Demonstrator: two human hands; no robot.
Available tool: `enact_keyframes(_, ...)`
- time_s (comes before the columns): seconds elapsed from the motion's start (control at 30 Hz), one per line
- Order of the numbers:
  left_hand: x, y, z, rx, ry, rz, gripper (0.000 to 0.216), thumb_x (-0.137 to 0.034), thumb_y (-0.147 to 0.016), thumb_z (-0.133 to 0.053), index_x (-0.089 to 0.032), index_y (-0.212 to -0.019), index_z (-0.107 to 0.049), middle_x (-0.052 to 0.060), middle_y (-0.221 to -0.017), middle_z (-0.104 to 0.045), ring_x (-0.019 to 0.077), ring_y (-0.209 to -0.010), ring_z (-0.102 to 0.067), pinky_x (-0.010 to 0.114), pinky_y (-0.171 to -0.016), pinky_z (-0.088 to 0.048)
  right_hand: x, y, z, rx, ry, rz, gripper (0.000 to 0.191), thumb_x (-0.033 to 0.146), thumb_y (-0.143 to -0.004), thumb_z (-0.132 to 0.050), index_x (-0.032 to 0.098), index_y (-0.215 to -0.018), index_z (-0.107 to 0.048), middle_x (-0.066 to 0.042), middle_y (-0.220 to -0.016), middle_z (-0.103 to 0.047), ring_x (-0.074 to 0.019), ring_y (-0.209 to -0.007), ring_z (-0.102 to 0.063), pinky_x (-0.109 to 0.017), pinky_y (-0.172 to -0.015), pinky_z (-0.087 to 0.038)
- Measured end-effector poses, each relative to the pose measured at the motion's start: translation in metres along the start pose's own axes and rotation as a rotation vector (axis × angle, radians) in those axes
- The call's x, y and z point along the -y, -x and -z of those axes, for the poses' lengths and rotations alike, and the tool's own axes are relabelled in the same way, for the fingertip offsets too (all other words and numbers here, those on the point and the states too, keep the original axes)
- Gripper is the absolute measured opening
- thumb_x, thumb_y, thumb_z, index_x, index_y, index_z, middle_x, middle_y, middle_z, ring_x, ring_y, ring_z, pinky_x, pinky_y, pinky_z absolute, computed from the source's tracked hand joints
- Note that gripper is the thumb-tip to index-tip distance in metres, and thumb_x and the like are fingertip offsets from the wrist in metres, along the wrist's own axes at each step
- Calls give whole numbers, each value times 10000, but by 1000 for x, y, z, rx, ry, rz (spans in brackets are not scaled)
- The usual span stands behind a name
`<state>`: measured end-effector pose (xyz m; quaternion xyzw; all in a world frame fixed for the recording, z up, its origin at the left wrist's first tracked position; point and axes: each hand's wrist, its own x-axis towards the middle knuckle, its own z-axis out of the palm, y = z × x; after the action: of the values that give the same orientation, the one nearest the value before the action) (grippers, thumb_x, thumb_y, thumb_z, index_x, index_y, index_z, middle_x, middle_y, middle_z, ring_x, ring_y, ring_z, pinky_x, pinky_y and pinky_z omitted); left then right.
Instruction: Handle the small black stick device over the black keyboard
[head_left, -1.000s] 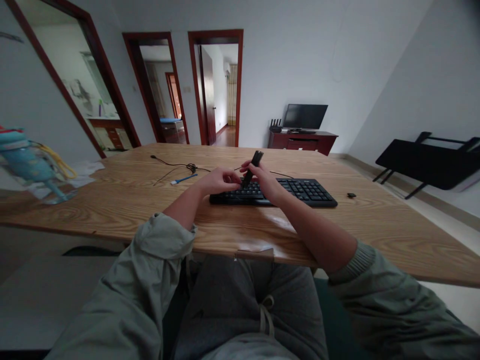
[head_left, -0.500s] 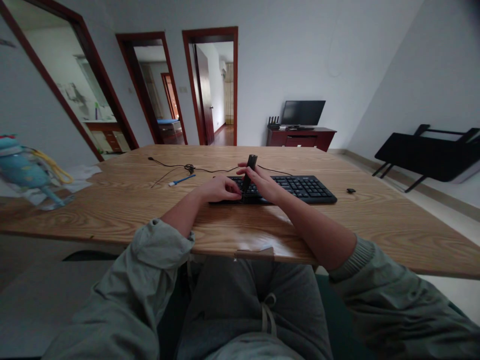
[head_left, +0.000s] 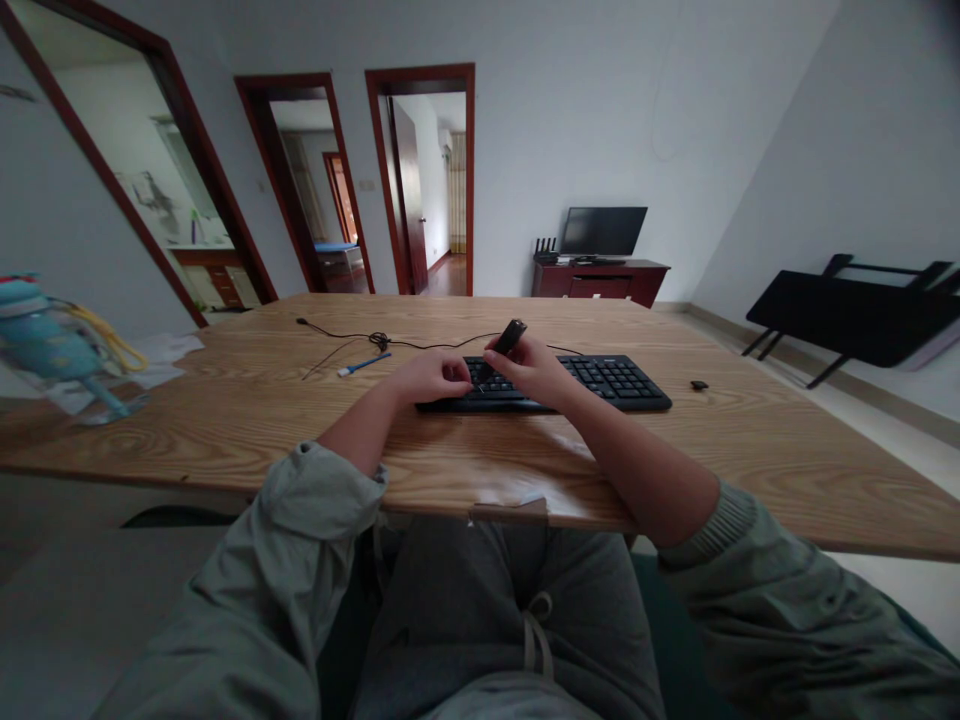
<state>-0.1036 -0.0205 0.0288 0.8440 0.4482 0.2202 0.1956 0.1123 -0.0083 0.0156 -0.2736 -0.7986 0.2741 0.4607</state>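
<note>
My right hand [head_left: 531, 370] is closed around a black stick-shaped tool [head_left: 511, 338], which slants down to the left. Its narrow lower end meets the left part of the black keyboard [head_left: 615, 380], between my hands. With fingers curled and thumb and forefinger pinched, my left hand [head_left: 431, 377] rests at the keyboard's left end. Anything inside that pinch is too small to make out. Both hands cover parts of the left-side keys, while the keys on the right show plainly.
Behind the keyboard runs a black cable [head_left: 420, 345], bundled near a blue brush [head_left: 365, 364] with a white end. A small black piece [head_left: 699, 385] lies on the right of the wooden table [head_left: 780, 450]. A blue bottle [head_left: 45, 330] and papers stand far left.
The black tool has tipped from near upright to a stronger slant, its top moving right. My right fingers have closed more around it. My left hand has shifted slightly left.
</note>
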Motion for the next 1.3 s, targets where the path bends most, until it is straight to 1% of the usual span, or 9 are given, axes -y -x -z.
enact_keyframes(0.1, -5, 3, 4, -13, 66, 19, 253, -373, -744, -638, -133, -811, -683, 18, -688, -649, 128, -616, -548, 243, -574, -398, -1, 1, 1, -5, 39, -14, 329, 484, -848, -605, 156, -845, -627, -47, -815, -636, -159, -730, -545, -300, -675, -441)
enact_keyframes(0.23, -7, 4, 6, -39, 112, 15, 255, -371, -736, -651, -127, -807, -675, 20, -696, -641, 127, -626, -543, 248, -584, -407, -5, 2, 1, -18, 50, -26, 335, 492, -841, -615, 158, -819, -619, -35, -777, -616, -146, -690, -527, -288, -636, -428)
enact_keyframes(0.4, -1, 1, 3, -12, 133, -12, 294, -400, -740, -675, -127, -843, -709, 41, -748, -683, 142, -666, -581, 258, -614, -433, 0, 3, 2, -82, -29, -111, 379, 544, -809, -638, 168, -789, -589, -17, -691, -585, -132, -601, -517, -271, -545, -420)
enact_keyframes(0.53, 5, -2, -3, -5, 143, -25, 340, -445, -752, -675, -129, -868, -727, 48, -765, -699, 141, -675, -594, 250, -609, -434, 7, 2, 1, -110, -119, -157, 409, 571, -786, -655, 171, -841, -592, -25, -687, -620, -131, -552, -546, -265, -498, -448)
enact_keyframes(0.73, 7, -4, -6, 2, 151, -37, 337, -440, -758, -673, -128, -871, -731, 50, -777, -704, 140, -688, -601, 246, -625, -440, 4, 1, -4, -130, -218, -202, 432, 594, -766, -668, 180, -851, -583, -26, -711, -630, -140, -556, -590, -271, -491, -497)
enact_keyframes(0.93, 5, -4, -4, -9, 178, -28, 297, -399, -755, -660, -131, -873, -708, 38, -771, -689, 140, -681, -585, 254, -626, -439, 0, 1, -2, -140, -166, -178, 389, 565, -800, -642, 182, -821, -577, -22, -704, -620, -132, -560, -577, -240, -453, -448)
enact_keyframes(1.03, 6, -5, -2, -32, 254, -28, 295, -357, -766, -629, -131, -940, -706, 45, -828, -697, 147, -733, -595, 263, -666, -455, 3, 1, -2, -108, -243, -230, 352, 525, -805, -634, 177, -816, -578, -29, -727, -633, -141, -584, -595, -242, -459, -456)
enact_keyframes(1.13, 6, -7, -2, -47, 319, -28, 321, -352, -769, -623, -122, -976, -707, 58, -866, -703, 152, -770, -604, 273, -705, -469, 8, 3, -1, -92, -353, -274, 287, 442, -783, -644, 175, -874, -587, -37, -801, -656, -150, -634, -624, -242, -478, -470)
enact_keyframes(1.3, 4, -5, -5, 21, 365, -18, 387, -391, -709, -719, -119, -985, -707, 76, -910, -721, 159, -782, -627, 291, -728, -491, 11, 3, 0, -89, -453, -291, 277, 405, -753, -628, 195, -917, -553, -30, -829, -654, -168, -676, -642, -250, -475, -476)
